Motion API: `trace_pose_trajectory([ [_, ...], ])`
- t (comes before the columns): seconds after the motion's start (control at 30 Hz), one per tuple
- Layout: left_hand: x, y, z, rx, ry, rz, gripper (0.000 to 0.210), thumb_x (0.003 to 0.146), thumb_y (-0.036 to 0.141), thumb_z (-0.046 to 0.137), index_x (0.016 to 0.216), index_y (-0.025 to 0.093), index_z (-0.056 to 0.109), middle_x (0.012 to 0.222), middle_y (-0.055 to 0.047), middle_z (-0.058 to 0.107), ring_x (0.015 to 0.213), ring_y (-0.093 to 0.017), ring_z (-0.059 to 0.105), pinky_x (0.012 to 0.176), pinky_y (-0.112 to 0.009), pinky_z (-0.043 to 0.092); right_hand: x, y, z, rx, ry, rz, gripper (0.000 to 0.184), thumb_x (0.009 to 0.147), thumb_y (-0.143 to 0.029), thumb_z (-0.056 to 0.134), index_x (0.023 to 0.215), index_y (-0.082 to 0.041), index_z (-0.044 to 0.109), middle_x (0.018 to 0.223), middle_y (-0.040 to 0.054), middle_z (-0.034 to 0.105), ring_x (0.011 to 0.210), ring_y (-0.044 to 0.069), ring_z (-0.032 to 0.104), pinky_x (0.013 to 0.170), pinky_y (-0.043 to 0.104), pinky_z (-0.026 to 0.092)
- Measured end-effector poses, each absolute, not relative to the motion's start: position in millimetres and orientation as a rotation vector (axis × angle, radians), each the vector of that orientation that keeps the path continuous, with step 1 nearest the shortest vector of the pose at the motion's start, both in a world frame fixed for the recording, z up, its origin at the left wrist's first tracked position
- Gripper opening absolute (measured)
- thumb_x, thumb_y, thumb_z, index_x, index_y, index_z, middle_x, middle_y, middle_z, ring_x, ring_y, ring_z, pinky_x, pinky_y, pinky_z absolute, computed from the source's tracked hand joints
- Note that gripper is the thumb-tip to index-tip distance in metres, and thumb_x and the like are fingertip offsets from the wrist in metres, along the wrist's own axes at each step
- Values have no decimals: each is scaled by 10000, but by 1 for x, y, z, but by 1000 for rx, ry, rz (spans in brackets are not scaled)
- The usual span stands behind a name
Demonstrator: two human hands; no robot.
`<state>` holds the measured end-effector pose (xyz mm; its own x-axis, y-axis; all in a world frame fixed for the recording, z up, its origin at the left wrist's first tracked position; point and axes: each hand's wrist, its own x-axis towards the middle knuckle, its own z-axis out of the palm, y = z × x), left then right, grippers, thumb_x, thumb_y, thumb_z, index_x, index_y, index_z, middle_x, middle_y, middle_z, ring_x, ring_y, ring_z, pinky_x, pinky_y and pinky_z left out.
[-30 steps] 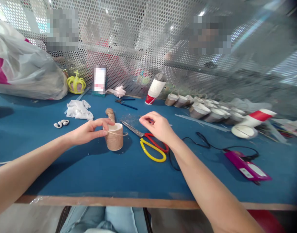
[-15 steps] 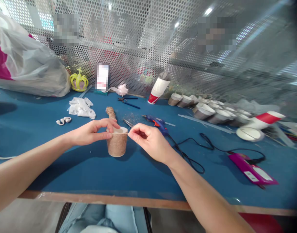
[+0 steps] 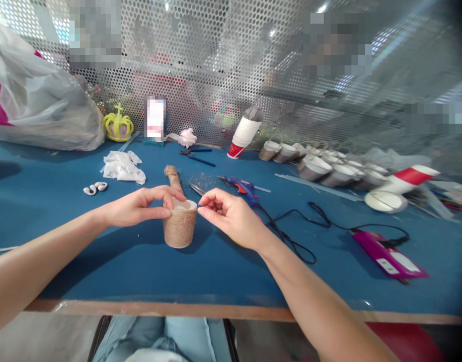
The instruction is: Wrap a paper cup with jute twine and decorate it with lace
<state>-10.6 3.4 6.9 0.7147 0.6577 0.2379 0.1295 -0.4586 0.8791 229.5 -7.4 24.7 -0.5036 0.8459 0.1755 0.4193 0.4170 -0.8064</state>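
The cup (image 3: 178, 229) stands on the desk (image 3: 170, 281), the left hand's (image 3: 135, 207) fingers clamped on its rim; the right hand's (image 3: 233, 218) are just beside it, whether pinching I cannot tell. Behind, white cups (image 3: 245, 131) nest.

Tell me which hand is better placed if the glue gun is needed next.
Right, I'd judge. The right hand is closer to the glue gun, while the left hand is at the twine-wrapped cup's rim, on the far side from it.

There are two hands (image 3: 138, 206), one hand-held twine-wrapped cup (image 3: 179, 230), one twine bundle (image 3: 172, 177), one glue gun (image 3: 246, 191) and one yellow crown (image 3: 118, 126).
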Motion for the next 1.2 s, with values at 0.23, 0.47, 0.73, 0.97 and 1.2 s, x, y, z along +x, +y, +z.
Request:
trace_pose_trajectory([
  [0.23, -11, 5, 5, 1931, 574, 695, 158, 864, 308, 537, 819, 159, 563, 1270, -110, 542, 1245, -254, 439, 1015, -400, 329, 232, -6, 22, -1043, -2118, 1019, 175, 829, -290, 556, 965, -180, 565, 706, -13, 531, 620, 97, 500, 584, 220, 442],
  [0.47, -14, 8, 4, 1851, 558, 670, 169, 850, 329, 553, 815, 166, 582, 1237, -94, 554, 1217, -254, 454, 968, -366, 368, 230, -3, 21, -1031, -2146, 1131, 223, 843, -251, 528, 1020, -154, 623, 671, -20, 509, 549, 76, 426, 509, 204, 374],
  [0.73, -16, 8, 7, 1869, 594, 624, 170, 853, 321, 544, 808, 161, 582, 1247, -94, 534, 1166, -237, 490, 940, -338, 393, 226, -3, 26, -1041, -2110, 1167, 143, 826, -207, 533, 914, -139, 623, 632, -36, 505, 518, 65, 417, 496, 205, 354],
  [0.97, -17, 9, 7, 1896, 578, 608, 140, 865, 287, 526, 814, 166, 571, 1260, -92, 524, 1206, -243, 465, 967, -349, 384, 225, -1, 25, -996, -2103, 1190, 94, 819, -208, 546, 858, -152, 611, 645, -38, 505, 527, 65, 409, 509, 206, 350],
  [1.2, -18, 8, 11, 2005, 613, 585, 106, 872, 257, 505, 847, 164, 551, 1265, -100, 530, 1234, -241, 447, 1004, -356, 357, 224, -3, 26, -995, -2151, 1137, 90, 838, -218, 525, 822, -160, 591, 656, -37, 509, 531, 65, 404, 524, 207, 348],
])
